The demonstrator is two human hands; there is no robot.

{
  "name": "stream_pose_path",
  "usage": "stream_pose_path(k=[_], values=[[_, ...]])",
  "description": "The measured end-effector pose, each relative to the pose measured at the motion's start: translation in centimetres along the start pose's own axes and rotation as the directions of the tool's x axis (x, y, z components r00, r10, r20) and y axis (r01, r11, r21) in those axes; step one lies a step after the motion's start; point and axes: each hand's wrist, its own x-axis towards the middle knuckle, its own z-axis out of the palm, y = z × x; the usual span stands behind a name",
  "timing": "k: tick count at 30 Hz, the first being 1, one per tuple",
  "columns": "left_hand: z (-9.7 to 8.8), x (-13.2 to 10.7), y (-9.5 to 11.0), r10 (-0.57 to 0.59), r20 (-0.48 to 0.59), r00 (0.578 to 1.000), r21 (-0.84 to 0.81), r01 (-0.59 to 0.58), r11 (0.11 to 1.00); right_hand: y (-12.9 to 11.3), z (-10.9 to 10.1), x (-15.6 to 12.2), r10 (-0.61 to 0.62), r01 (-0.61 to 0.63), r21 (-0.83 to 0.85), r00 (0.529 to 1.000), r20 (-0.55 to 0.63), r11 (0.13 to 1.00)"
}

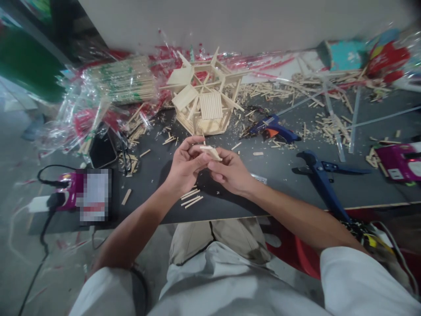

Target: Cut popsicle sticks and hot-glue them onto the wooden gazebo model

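Between my left hand (189, 160) and my right hand (229, 170) is a small pale wooden stick panel (211, 152), pinched by the fingers of both hands above the table's front half. A thin stick stands up near my left fingertips; my fingers partly hide where it ends. Just beyond the hands sits a wheel-like model (211, 106) built of wooden sticks, with flat square panels tilted around its frame. Below my hands several loose sticks (191, 201) lie side by side on the dark table (154, 210).
A blue glue gun (276, 129) and blue cutters (320, 175) lie to the right. At left are bagged stick bundles (121, 81), a dark phone (102, 147), a blurred-screen device (95, 197) and a purple power strip (67, 191). Stick scraps (272, 92) litter the back.
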Motion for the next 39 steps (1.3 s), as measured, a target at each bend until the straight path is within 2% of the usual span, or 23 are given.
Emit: stream_pose_path(k=[5, 10, 12, 19, 27, 31, 35, 39], values=[[-0.2, 0.0, -0.2, 0.045, -0.011, 0.999, 0.064, -0.044, 0.997, -0.2, -0.2, -0.1, 0.009, -0.009, 0.008, 1.0, -0.019, 1.0], [0.2, -0.2, -0.3, 0.185, -0.026, 0.982, 0.166, -0.178, 0.97, -0.7, -0.5, -0.3, 0.008, -0.008, -0.013, 1.0, -0.006, 1.0], [0.3, -0.2, -0.4, 0.204, -0.027, 0.979, 0.169, -0.197, 0.966, -0.8, -0.5, -0.4, 0.003, -0.003, -0.001, 1.0, 0.005, 1.0], [0.5, -0.2, -0.4, 0.116, -0.007, 0.993, 0.118, -0.114, 0.986, -1.0, -0.1, -0.8, 0.023, -0.025, 0.064, 0.999, 0.032, 0.998], [0.3, -0.3, -0.5, 0.109, 0.038, 0.993, 0.124, -0.113, 0.986, -1.0, 0.1, -1.2, 0.04, -0.05, 0.145, 0.997, 0.069, 0.988], [0.1, -0.3, -0.5, 0.107, 0.036, 0.994, 0.161, -0.111, 0.981, -1.1, 0.1, -1.3, 0.024, -0.034, 0.121, 0.997, 0.08, 0.992], [0.0, -0.2, -0.7, 0.149, 0.02, 0.989, 0.182, -0.15, 0.972, -1.3, -0.1, -1.2, -0.054, 0.054, 0.001, 0.999, -0.005, 0.999], [-0.1, 0.0, -1.2, 0.17, -0.014, 0.985, 0.207, -0.164, 0.965, -1.8, -0.6, -1.4, -0.272, 0.247, -0.23, 0.959, -0.084, 0.941]])
